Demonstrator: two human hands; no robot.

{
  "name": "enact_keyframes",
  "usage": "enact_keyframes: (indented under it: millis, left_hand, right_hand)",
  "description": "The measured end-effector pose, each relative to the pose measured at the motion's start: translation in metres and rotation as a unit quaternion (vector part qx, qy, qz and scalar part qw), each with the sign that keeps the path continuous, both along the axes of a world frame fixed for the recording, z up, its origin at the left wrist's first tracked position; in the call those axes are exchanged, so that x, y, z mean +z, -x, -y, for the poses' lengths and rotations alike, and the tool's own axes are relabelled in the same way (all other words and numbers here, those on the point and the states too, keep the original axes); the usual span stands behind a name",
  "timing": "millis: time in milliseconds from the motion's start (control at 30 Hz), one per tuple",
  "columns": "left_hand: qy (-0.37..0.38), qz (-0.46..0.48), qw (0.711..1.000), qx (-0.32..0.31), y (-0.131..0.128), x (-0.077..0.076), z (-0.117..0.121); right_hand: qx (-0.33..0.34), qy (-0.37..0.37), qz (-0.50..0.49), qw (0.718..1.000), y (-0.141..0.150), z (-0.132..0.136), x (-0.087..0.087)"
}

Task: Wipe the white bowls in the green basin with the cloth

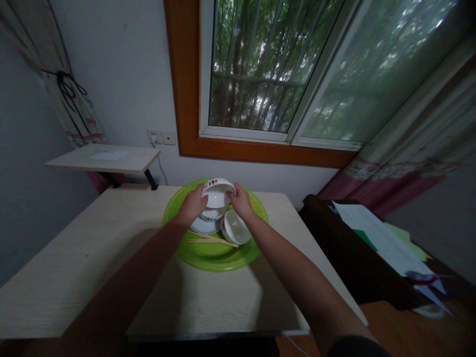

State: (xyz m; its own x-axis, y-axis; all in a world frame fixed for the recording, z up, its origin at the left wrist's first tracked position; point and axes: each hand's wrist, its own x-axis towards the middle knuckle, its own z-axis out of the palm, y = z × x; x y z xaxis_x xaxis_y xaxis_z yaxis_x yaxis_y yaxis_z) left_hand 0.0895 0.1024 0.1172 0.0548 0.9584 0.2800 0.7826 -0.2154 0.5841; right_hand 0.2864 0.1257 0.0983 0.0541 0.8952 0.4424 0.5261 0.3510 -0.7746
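Note:
Between my two hands a white bowl [216, 197] with a red flower pattern is held tilted, its inside facing me. My left hand [194, 202] is closed on its left rim, and my right hand [240, 199] grips the right rim. Just below is another white bowl [212, 214], partly hidden, over a white plate [205, 226]. A third bowl [238, 228] lies tipped on its side to the right. Several light wooden chopsticks [211, 239] lie in front of them. All this is in or above a big round green tray [219, 263].
The tray stands on a pale wooden table [111, 258]. A small raised shelf [130, 162] with a paper on it is at the back left. Wall sockets [161, 137] and a window [275, 74] are behind. To the right, papers [372, 238] lie on a dark piece of furniture.

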Motion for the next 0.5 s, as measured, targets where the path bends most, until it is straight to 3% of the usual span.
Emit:
enact_keyframes:
  millis: [167,367,500]
  left_hand:
    - [-0.026,-0.028,0.999,-0.033,-0.003,0.005,0.007]
    - [-0.010,-0.156,0.988,-0.004,-0.008,0.016,0.019]
    - [-0.023,-0.157,0.987,-0.004,-0.006,0.017,0.021]
  right_hand:
    - [0.009,-0.029,0.113,0.993,-0.001,0.008,0.008]
    - [0.014,-0.040,0.301,0.953,0.006,0.030,0.030]
    - [0.015,-0.058,0.296,0.953,0.009,0.033,0.031]
